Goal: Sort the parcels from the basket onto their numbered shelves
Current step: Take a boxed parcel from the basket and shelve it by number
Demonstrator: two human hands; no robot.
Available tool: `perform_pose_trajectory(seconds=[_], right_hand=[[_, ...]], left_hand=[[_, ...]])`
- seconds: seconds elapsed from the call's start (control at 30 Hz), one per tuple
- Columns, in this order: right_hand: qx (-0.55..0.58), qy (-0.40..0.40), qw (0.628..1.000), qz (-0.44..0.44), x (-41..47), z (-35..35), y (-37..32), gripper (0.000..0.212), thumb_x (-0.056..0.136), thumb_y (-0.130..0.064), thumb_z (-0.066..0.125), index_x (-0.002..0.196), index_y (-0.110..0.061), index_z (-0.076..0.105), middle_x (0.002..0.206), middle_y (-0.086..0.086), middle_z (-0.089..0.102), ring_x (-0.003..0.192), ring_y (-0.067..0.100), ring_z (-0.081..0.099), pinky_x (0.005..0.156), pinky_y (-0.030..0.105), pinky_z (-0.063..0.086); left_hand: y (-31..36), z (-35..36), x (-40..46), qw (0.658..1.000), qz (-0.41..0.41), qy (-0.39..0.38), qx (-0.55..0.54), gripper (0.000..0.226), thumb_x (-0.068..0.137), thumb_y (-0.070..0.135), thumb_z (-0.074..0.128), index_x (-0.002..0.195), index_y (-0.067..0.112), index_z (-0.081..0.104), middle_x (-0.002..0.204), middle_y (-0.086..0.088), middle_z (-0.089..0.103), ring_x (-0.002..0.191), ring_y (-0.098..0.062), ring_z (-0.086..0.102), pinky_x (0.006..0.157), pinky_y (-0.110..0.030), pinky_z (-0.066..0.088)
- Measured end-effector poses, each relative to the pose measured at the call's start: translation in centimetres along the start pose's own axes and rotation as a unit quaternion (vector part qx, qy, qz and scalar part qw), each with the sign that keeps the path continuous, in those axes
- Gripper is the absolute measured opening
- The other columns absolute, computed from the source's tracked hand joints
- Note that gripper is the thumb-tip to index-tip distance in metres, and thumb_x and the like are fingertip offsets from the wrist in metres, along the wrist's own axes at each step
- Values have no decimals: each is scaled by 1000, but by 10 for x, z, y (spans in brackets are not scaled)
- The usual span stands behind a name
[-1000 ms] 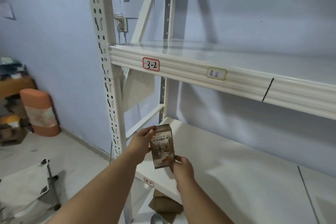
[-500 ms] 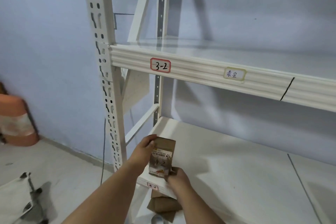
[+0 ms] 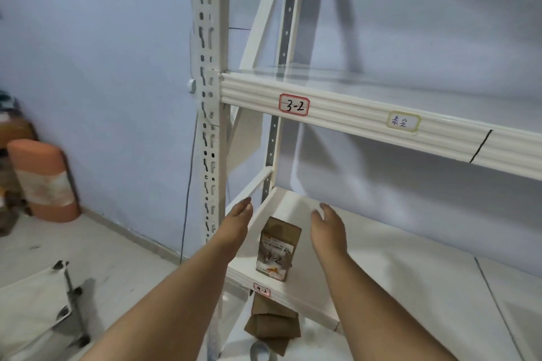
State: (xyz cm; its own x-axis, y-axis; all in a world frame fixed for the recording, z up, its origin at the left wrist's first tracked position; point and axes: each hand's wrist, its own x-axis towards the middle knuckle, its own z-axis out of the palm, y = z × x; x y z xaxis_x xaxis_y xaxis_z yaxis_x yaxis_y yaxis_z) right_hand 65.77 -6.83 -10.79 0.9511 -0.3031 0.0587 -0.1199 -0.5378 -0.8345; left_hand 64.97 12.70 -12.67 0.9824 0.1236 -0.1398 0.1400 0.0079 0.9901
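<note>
Fingers of left hand [image 3: 239, 221] straight, relaxed, holding nothing; fingers of right hand [image 3: 327, 226] loosely extended, likewise empty — both flanking the parcel [image 3: 278, 249], apart from it, no contact visible

Parcel upright on the lower shelf [image 3: 381, 258] near its front left corner, just behind the red-bordered 4-2 tag [image 3: 261, 290] on the shelf edge; handwritten 4-2 on the printed label, so slot looks correct

Release step judged near done. Best practice: draw both hands straight back and outward, no brushing of the tall narrow box — likely to tip if clipped. Label kept facing front

Parcel: brown kraft cardboard, matte, rectangular, white sticker. Shelf: smooth cream board, ribbed beam. Upright post [image 3: 208, 126] slotted painted metal. Beam above tagged 3-2 [image 3: 294, 104]. More brown packets [image 3: 272, 322] on the level below
</note>
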Motion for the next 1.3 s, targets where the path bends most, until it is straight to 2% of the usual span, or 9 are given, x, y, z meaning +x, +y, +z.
perform_pose_trajectory(seconds=[0.23,0.33,0.43,0.6,0.73,0.8,0.93,1.1,1.3], right_hand=[[-134,-69,926,-346,-28,58,-72,36,98,-26,37,106,-11,69,105,6,68,105,23,57,85,32,48],[-171,-131,873,-438,-68,99,-88,41,91,-33,33,69,-14,62,74,8,65,80,26,56,59,30,36],[-162,-219,833,-482,-119,140,-93,37,93,-32,37,61,-18,50,64,7,56,65,26,51,54,28,26],[-162,-353,780,-491,-204,197,-80,42,100,-33,33,74,-11,58,75,9,56,72,27,52,61,32,40],[-182,-428,743,-481,-259,233,-51,43,101,-34,30,90,-10,64,91,14,65,78,28,52,64,31,37],[-200,-451,736,-464,-278,249,-35,44,101,-35,30,100,-9,65,99,14,66,86,31,56,67,32,38],[-231,-513,716,-415,-305,281,1,42,102,-32,31,107,-7,64,108,18,66,93,32,57,77,35,44],[-265,-568,722,-292,-331,328,68,43,104,-33,29,119,-5,59,122,20,60,109,34,55,80,33,37],[-341,-629,682,-152,-380,421,212,44,104,-35,30,127,-9,56,129,17,56,111,30,53,86,31,38]], left_hand=[[10,-60,-42,997,-3,45,-61,31,100,30,47,127,20,58,134,2,56,131,-17,44,108,-34,32],[3,-105,-87,991,-7,125,-48,33,100,30,47,128,16,59,130,5,60,127,-11,47,102,-33,36],[-17,-158,-150,966,-41,254,-40,36,101,31,43,132,17,54,133,3,56,127,-13,44,99,-31,35],[-78,-216,-279,857,-131,498,22,37,101,27,43,133,14,56,136,-6,55,129,-22,46,97,-24,32],[-132,-233,-370,783,-240,572,47,17,102,23,37,99,19,53,107,-8,48,100,-16,44,82,-24,34],[-155,-238,-399,756,-291,586,29,27,102,19,33,96,11,58,110,-17,48,100,-21,45,79,-25,38],[-206,-246,-426,736,-330,591,-17,42,103,22,36,137,0,46,144,-19,44,103,-16,42,86,-23,34],[-292,-247,-429,715,-399,565,-96,46,103,28,34,136,-1,46,142,-19,46,129,-32,45,91,-28,34],[-474,-239,-409,660,-482,536,-211,56,103,41,26,133,-1,48,140,-17,48,128,-33,46,107,-38,33]])
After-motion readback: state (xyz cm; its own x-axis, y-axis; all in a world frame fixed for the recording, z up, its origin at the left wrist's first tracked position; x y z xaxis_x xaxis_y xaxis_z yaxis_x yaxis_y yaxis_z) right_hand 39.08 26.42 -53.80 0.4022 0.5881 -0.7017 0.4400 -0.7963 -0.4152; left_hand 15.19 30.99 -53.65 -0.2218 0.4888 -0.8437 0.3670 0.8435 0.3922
